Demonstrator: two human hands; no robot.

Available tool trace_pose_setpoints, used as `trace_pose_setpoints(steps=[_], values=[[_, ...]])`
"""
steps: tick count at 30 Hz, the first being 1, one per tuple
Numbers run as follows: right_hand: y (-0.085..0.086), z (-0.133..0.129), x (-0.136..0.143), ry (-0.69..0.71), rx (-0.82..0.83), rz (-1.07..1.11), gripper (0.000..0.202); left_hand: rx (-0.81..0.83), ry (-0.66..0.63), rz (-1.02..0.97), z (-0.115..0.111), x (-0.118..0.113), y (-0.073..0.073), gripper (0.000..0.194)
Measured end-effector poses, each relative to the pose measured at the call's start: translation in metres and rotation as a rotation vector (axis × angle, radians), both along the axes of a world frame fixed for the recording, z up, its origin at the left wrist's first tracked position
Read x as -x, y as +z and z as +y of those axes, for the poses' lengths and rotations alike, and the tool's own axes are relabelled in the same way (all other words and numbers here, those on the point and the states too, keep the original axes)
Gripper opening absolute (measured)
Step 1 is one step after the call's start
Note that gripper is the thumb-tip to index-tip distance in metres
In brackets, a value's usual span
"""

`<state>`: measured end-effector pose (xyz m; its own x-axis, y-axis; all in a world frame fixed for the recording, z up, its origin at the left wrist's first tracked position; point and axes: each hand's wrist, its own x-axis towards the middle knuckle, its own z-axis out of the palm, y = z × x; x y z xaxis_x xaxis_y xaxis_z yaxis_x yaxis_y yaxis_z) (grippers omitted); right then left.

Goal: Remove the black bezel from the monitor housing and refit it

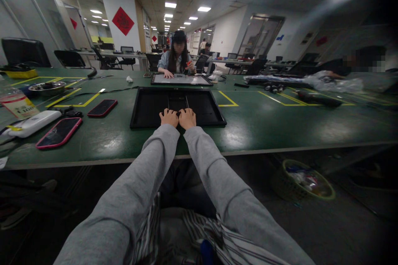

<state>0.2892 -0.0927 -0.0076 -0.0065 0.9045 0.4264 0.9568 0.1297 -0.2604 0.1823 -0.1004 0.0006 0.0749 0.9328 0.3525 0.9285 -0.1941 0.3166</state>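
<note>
A wide black monitor casing (149,108), shaped like a shallow tray, lies flat on the green table (248,128) in front of me. My left hand (169,119) and my right hand (187,118) are side by side over its near middle, knuckles up and fingers curled downward. The thumbs nearly meet. Just beyond the fingers is a dark rectangular part (178,102) with thin bright lines along its two sides. What the fingertips grip is hidden beneath the hands.
Two phones (59,132) (102,108), a white power strip (32,124) and a metal bowl (48,87) lie left. Across the table a person (177,56) works over a flat panel (183,79). Cables and plastic wrap (336,83) are right. A basket (306,180) stands below.
</note>
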Motion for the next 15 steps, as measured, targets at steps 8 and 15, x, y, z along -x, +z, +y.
trace_pose_setpoints(steps=[8,15], values=[[0.0039,-0.0027,0.0003,0.000,0.010,0.000,0.036,0.024,-0.016,0.019,-0.0021,0.0006,0.0040,0.044],[0.0009,0.0014,0.0003,-0.005,0.004,0.003,0.036,0.025,-0.012,0.028,0.0008,0.0005,0.0023,0.043]])
